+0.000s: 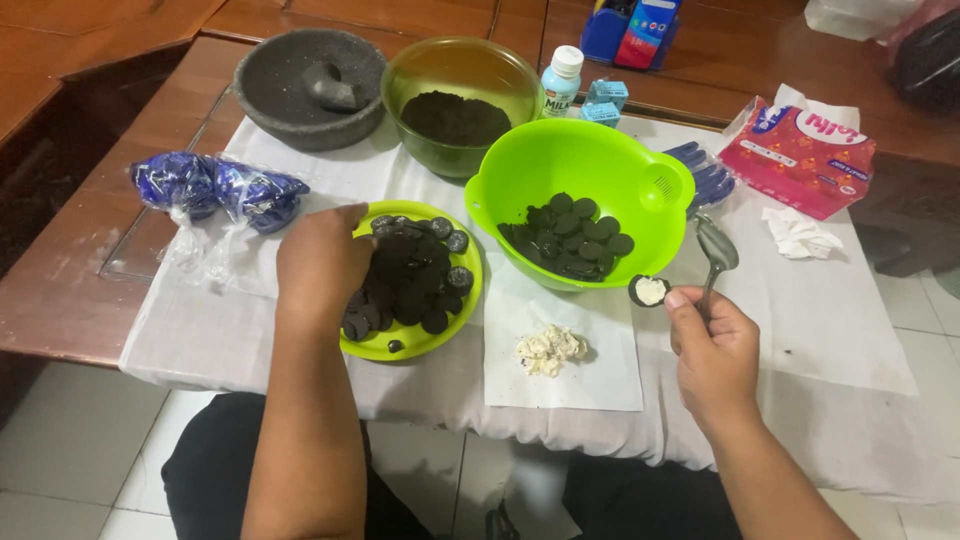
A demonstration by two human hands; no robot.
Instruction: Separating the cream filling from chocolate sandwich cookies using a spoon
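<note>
- While our left hand [322, 262] rests, fingers curled down, on the heap of dark sandwich cookies on the flat green plate [462, 300], our right hand [712, 345] grips a metal spoon [716, 250] together with a cookie half [649, 290] that has its white cream facing up, just beside the rim of the bright green bowl [640, 180].
- In that bowl we see a layer of bare dark wafers [568, 235], by our judgement the part done.
- A small pile of scraped cream [549, 348] lies on the white paper [600, 385] on the counter.
- We judge the work well under way yet far from finished: the plate holds many whole cookies.
- Behind, an olive glass bowl [500, 75] holds dark crumbs [455, 118], beside a stone mortar [270, 80].
</note>
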